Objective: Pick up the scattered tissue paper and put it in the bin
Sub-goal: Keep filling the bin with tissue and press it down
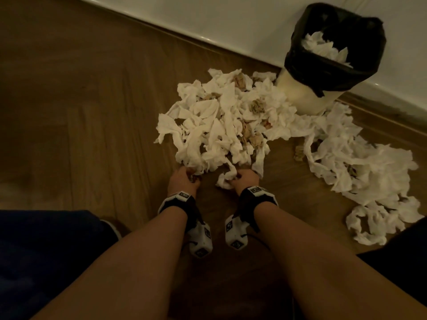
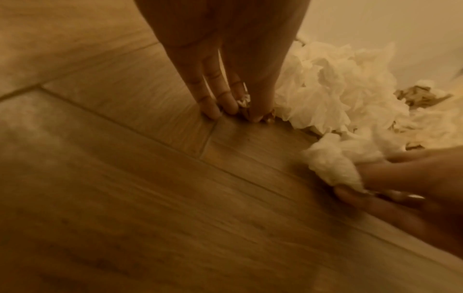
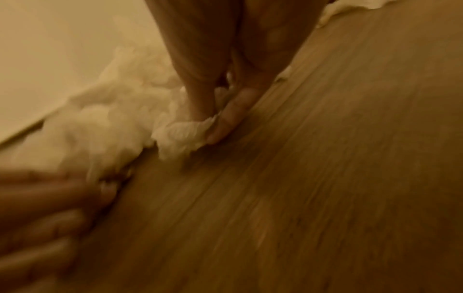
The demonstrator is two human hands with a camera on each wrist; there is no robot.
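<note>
Both hands were down on the wooden floor (image 1: 92, 100) at the near edge of the main heap of tissue paper (image 1: 221, 121), placed there, it seemed, so the loose fringe could be raked together and taken as one bundle rather than sheet by sheet. The left hand (image 1: 183, 181) had its fingers curled onto the floor with small scraps pinched under the fingertips (image 2: 231, 105), its grip closed on a bit of the heap's edge. The right hand (image 1: 246, 179) held a crumpled white wad (image 1: 225, 180) between thumb and fingers — a closed grip as well, low against the boards. The heap spread from the hands toward the bin (image 1: 323, 65), which stood against the white wall (image 1: 208, 17) at the far side of the floor, its black liner (image 1: 369, 47) folded over the rim and some tissue already inside. A second drift of tissue (image 1: 369, 172) trailed off to the right of the bin's foot. Most of the paper was on the floor, so by my reading the job was at an early stage, with many more handfuls to carry.
</note>
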